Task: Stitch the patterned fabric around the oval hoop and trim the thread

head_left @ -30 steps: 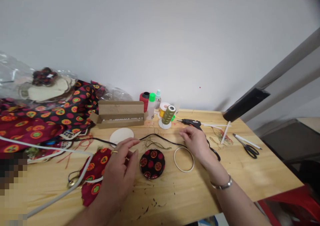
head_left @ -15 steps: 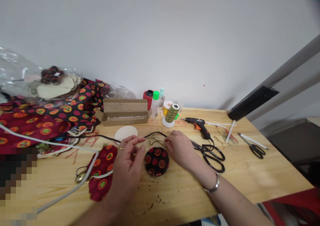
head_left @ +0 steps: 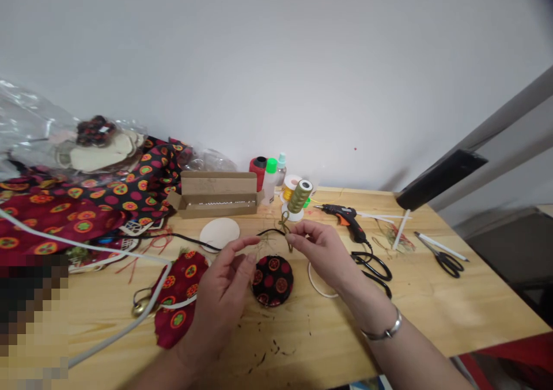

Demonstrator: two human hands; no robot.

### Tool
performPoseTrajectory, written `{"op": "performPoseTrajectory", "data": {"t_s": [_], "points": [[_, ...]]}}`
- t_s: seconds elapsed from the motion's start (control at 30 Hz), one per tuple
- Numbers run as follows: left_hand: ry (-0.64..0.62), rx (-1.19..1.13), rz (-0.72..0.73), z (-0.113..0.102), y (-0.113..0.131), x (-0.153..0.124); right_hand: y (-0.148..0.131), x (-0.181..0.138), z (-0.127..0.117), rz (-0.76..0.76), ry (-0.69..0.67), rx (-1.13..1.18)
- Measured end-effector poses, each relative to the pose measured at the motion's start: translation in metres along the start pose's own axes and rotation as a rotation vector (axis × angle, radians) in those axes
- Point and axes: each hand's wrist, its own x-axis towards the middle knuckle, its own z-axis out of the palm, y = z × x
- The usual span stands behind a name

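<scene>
My right hand (head_left: 322, 249) pinches a bunch of olive-green thread (head_left: 285, 224) between thumb and fingertips, with a loop of it standing up above the fingers. My left hand (head_left: 231, 277) has its thumb and index finger apart, with nothing visible between them. Between both hands lies a round disc covered in black fabric (head_left: 272, 281) with red and maroon circles. Loose thin thread ends (head_left: 268, 241) lie just beyond the disc. Under my right wrist a thin white ring (head_left: 319, 289) shows in part. Dark snippets (head_left: 274, 344) are scattered below the disc.
Left: patterned fabric (head_left: 108, 188), red fabric scraps (head_left: 184, 280), a bell (head_left: 140, 308) and a white cable (head_left: 151, 306). Behind: a cardboard box (head_left: 218, 205), white oval (head_left: 219, 233), bottles and an olive thread spool (head_left: 299, 197). Right: a glue gun (head_left: 345, 217) and scissors (head_left: 447, 261).
My right hand has lifted the olive thread from beyond the disc and moved slightly right, uncovering the white ring. My left hand stays almost in place.
</scene>
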Motion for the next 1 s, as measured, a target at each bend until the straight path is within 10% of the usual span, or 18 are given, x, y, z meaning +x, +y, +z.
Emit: {"op": "performPoseTrajectory", "data": {"t_s": [0.2, 0.6, 0.8, 1.0], "points": [[-0.344, -0.302, -0.227, 0.004, 0.001, 0.004, -0.001, -0.016, 0.024, 0.0, 0.037, 0.373], [-0.399, -0.45, -0.447, 0.006, -0.01, 0.005, 0.019, -0.011, 0.024, 0.21, -0.303, 0.599], [-0.395, -0.335, -0.465, 0.007, -0.006, 0.007, 0.013, -0.002, 0.02, 0.202, -0.014, 0.577], [-0.396, -0.122, -0.366, -0.001, 0.007, 0.005, 0.005, 0.006, 0.005, 0.083, -0.012, 0.6]]}}
